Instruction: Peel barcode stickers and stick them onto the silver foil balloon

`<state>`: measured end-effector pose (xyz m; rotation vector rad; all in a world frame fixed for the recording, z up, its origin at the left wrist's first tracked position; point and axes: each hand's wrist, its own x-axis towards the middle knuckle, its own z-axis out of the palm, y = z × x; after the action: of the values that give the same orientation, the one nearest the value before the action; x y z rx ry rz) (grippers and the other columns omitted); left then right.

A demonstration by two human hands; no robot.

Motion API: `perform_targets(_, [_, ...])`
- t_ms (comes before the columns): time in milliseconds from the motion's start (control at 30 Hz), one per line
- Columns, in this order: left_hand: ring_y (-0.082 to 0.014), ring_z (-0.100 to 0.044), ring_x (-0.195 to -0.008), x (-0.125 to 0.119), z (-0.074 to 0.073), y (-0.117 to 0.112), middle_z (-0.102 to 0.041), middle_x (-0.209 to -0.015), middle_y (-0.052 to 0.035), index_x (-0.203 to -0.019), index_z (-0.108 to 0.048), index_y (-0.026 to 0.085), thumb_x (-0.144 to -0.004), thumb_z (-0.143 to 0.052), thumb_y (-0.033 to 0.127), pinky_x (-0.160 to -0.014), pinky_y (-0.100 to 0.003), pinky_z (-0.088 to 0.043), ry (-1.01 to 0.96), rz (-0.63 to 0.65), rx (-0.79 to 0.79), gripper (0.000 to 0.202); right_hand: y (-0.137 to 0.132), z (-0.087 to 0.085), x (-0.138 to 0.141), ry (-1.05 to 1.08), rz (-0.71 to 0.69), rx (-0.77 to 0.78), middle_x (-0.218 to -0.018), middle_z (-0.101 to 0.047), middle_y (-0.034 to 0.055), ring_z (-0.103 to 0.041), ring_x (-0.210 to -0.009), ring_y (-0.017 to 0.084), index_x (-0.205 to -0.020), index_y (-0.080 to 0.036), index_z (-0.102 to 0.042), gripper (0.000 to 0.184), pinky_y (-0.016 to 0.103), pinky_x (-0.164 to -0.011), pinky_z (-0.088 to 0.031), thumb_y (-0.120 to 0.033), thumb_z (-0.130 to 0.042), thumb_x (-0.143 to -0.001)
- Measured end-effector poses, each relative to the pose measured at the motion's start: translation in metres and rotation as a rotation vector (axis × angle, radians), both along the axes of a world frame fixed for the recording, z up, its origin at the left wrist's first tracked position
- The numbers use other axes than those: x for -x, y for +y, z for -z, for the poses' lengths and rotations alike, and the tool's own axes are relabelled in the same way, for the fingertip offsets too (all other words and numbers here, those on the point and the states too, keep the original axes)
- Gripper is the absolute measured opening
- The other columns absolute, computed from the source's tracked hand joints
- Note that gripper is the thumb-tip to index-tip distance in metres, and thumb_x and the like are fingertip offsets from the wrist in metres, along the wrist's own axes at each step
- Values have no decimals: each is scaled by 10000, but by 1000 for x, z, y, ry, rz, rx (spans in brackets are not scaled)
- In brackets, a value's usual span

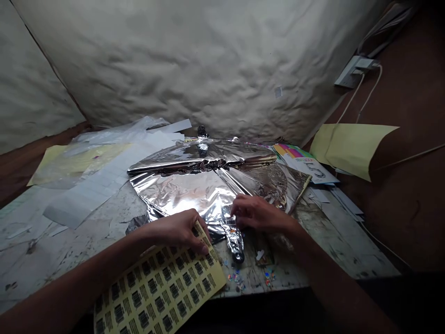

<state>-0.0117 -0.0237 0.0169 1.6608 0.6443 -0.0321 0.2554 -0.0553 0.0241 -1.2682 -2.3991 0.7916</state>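
My left hand (186,230) grips a yellow sheet of barcode stickers (160,290) by its upper corner, thumb on top. The printed side faces up, and the sheet reaches over the table's front edge. Shiny silver foil balloons (184,190) lie flat and folded in a pile in front of me. My right hand (255,213) rests on the foil with bent, closed fingers. Beside its fingertips a small barcode sticker (230,222) sits on the foil, just above the narrow balloon neck (235,246). Whatever the right fingertips pinch is hidden.
White papers and clear plastic (93,178) cover the table's left side. A colourful printed card (306,164) lies at the right, near a yellow sheet (351,146). Shiny confetti bits (238,280) lie by the front edge. A power strip (354,72) with cables hangs upper right.
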Motion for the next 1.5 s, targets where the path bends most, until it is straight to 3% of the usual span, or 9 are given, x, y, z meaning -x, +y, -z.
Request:
perform_targets(100, [-201, -677, -706, 1, -1, 1, -746, -803, -39, -837, -763, 190, -707, -771, 373, -610, -232, -504, -11, 15, -7, 225, -1, -4, -7, 49, -238, 110, -1109, -621, 27, -607, -961, 161, -1016, -273, -729, 256, 244, -791, -477, -162, -715, -785])
perform_targets(200, [-207, -677, -733, 1, -1, 2, -746, -832, -45, -874, -764, 186, -718, -765, 383, -636, -240, -506, -23, 34, -6, 251, 1, -4, -8, 93, -258, 95, -1038, -657, 25, -617, -931, 160, -974, -272, -753, 168, 258, -807, -473, -211, -678, -836])
perform_targets(333, [-215, -678, -793, 0, -4, -1, -744, -899, -34, -955, -757, 206, -723, -761, 388, -672, -238, -503, -13, 29, -87, 295, 5, 0, -6, 223, -130, 170, -852, -685, 24, -637, -777, 149, -912, -197, -740, 138, 259, -727, -484, -260, -623, -875])
perform_targets(567, [-285, -509, -1224, -5, -3, -20, -520, -1398, -46, -1408, -460, 309, -678, -791, 315, -972, -341, -437, -112, -98, -418, 802, 15, 18, -8, 483, 100, 386, -748, -665, 19, -611, -683, 145, -771, -152, -649, 176, 245, -623, -460, -308, -730, -759])
perform_targets(800, [-173, -637, -706, -8, 0, -28, -619, -1258, -44, -1453, -378, 354, -699, -743, 268, -641, -259, -480, -26, -16, -419, 841, 24, 27, -12, 600, 111, 527, -743, -625, 12, -554, -671, 119, -705, -133, -644, 244, 234, -613, -416, -303, -813, -659])
perform_targets(933, [-188, -633, -710, -10, 1, -28, -712, -1033, -16, -1360, -534, 307, -651, -778, 334, -606, -228, -447, 37, -11, -378, 751, 28, 18, -15, 603, 240, 527, -591, -531, -46, -442, -523, 69, -685, -145, -593, 309, 194, -489, -311, -375, -798, -671])
perform_targets(1033, [-192, -643, -714, -10, 4, -27, -704, -1099, -30, -1366, -530, 286, -626, -782, 336, -611, -235, -455, 38, -35, -319, 783, 39, 5, -14, 549, 313, 423, -503, -444, -76, -332, -426, 43, -700, -149, -583, 331, 181, -418, -213, -439, -739, -724])
perform_targets(1300, [-210, -653, -700, -10, 14, -26, -736, -957, -27, -1365, -532, 262, -580, -805, 339, -596, -249, -453, 42, -46, -301, 834, 150, -42, 12, 267, 452, -118, -639, -627, 12, -595, -534, 148, -864, -171, -589, 176, 227, -487, -441, -338, -583, -810])
perform_targets(1500, [-232, -675, -795, -9, 20, -24, -731, -1022, -20, -1367, -521, 301, -581, -830, 329, -690, -286, -491, -9, -30, -232, 846, 256, -43, 42, 276, 539, -377, -882, -660, 42, -611, -844, 225, -922, -183, -575, 290, 348, -789, -495, -172, -649, -641])
